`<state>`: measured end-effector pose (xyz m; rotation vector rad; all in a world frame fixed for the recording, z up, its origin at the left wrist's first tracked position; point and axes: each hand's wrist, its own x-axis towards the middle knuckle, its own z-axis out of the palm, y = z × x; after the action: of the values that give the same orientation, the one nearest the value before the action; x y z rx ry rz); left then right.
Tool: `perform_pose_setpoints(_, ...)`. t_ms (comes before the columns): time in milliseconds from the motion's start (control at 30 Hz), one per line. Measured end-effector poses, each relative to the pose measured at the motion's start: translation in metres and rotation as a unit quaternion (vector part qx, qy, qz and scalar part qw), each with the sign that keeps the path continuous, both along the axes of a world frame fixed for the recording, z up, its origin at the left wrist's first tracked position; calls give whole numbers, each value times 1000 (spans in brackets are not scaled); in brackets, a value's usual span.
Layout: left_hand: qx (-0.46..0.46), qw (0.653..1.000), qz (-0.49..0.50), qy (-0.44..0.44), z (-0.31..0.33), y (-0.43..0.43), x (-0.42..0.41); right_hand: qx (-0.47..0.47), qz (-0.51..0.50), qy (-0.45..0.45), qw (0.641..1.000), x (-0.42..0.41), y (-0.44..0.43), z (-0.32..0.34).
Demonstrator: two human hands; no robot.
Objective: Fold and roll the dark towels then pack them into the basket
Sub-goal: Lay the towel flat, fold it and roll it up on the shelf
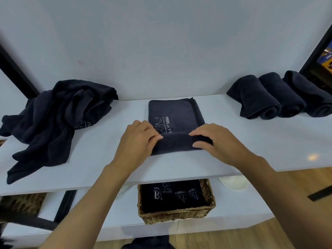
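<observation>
A folded dark towel with pale lettering lies lengthwise in the middle of the white shelf. Its near end is turned up into a short roll. My left hand grips the roll's left end and my right hand grips its right end, fingers curled over the top. A heap of loose dark towels lies at the left. Three rolled dark towels stand side by side at the right. The wicker basket sits on a lower shelf below, holding several rolled towels.
A white wall rises right behind the shelf. A black frame post stands at the left and another at the far right. A white plate rests on the lower shelf right of the basket. Wooden floor shows at the lower right.
</observation>
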<state>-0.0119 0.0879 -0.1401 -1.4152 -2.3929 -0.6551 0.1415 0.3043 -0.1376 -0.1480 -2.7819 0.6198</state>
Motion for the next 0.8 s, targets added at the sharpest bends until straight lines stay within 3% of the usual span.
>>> perform_pose_setpoints(100, -63, 989, -46, 124, -11, -6, 2, 11, -2, -23, 1000, -15, 10, 3)
perform_pose_setpoints(167, -83, 990, -47, 100, -14, -4, 0, 33, -23, -31, 999, -23, 12, 6)
perform_pose_setpoints(267, -60, 996, -43, -42, -2, 2, -5, 76, -16, 23, 997, -20, 7, 5)
perform_pose_setpoints(433, -96, 968, -63, -224, 20, 7, -15, 120, 11, -6, 993, -6, 1, -3)
perform_pose_setpoints(467, -112, 953, -76, -270, 24, 4, -18, 94, 21, -15, 995, -5, 2, 2)
perform_pose_setpoints(600, -122, 887, -90, -436, 33, -4, -32, -160, 62, -103, 980, -16, 6, 22)
perform_pose_setpoints(700, -102, 893, -47, -436, 35, 7, -35, -141, 19, -105, 984, -31, 10, 21)
perform_pose_setpoints(800, -71, 942, -13, -327, 34, 18, -33, -33, -12, 37, 999, -33, 5, 11)
